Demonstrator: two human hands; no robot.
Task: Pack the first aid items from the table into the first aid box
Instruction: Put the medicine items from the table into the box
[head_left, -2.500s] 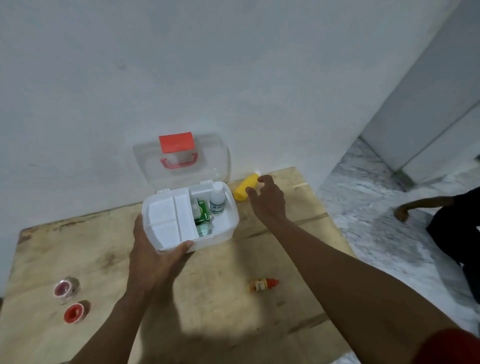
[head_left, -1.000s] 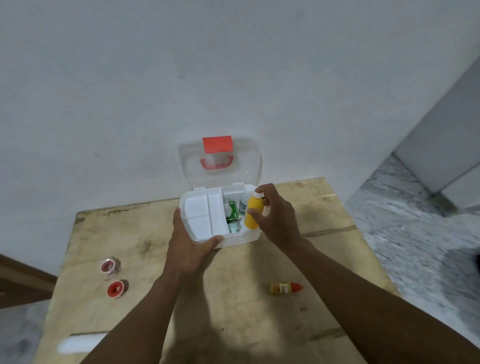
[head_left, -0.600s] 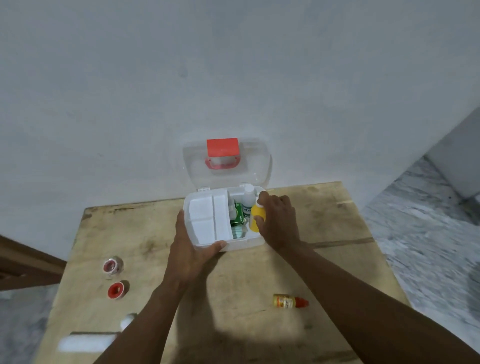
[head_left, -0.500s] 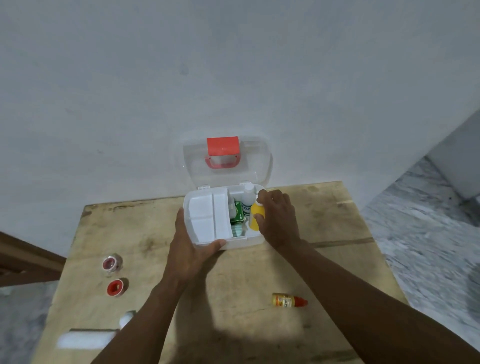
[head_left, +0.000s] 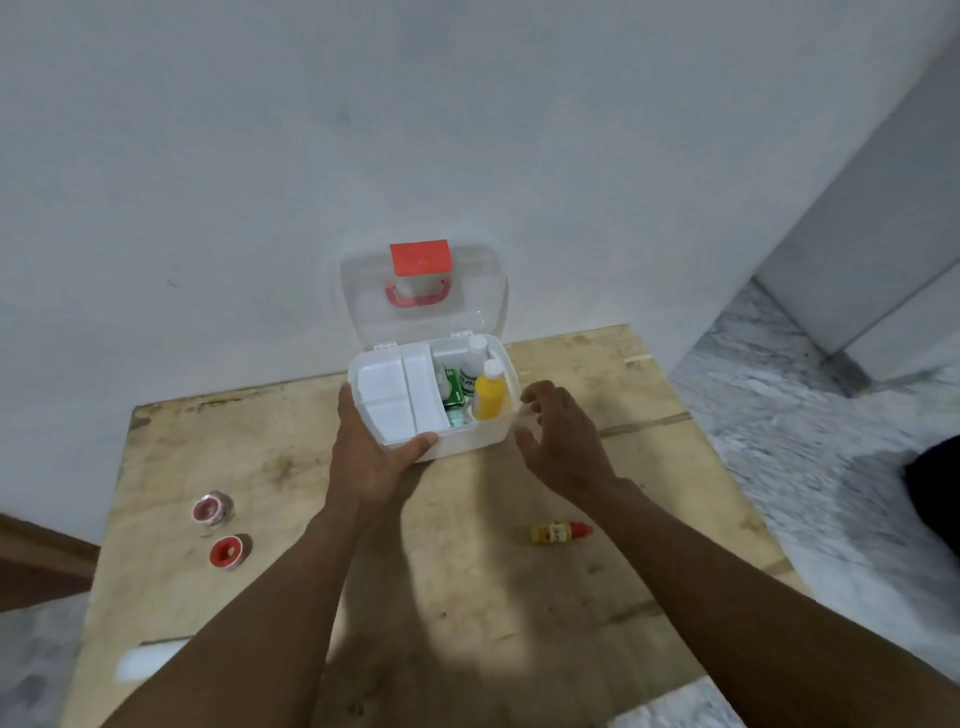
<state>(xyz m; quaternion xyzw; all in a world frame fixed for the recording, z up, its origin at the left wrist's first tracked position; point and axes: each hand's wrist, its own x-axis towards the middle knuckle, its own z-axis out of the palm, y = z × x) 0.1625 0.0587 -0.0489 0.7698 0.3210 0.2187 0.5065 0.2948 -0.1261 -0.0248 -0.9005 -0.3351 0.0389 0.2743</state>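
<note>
The white first aid box (head_left: 467, 441) stands open at the back of the wooden table (head_left: 467, 582), its clear lid (head_left: 483, 301) with a red handle leaning on the wall. Inside stand a yellow bottle (head_left: 490, 397), a white bottle (head_left: 472, 358) and a green packet (head_left: 455, 387). My left hand (head_left: 371, 447) grips the box's front left corner, thumb on the rim. My right hand (head_left: 558, 441) hovers just right of the box, fingers loosely curled, holding nothing. A small orange dropper bottle (head_left: 558, 532) lies on the table near my right forearm.
Two red tape rolls (head_left: 213, 510) (head_left: 227, 552) sit at the table's left side. A white flat piece (head_left: 148, 662) lies near the front left edge. Marble floor (head_left: 831, 467) runs along the right of the table; the wall is directly behind the box.
My right hand picked up the yellow bottle from behind the box, set it upright inside, then let go and drew back to the right. My left hand kept its grip on the box.
</note>
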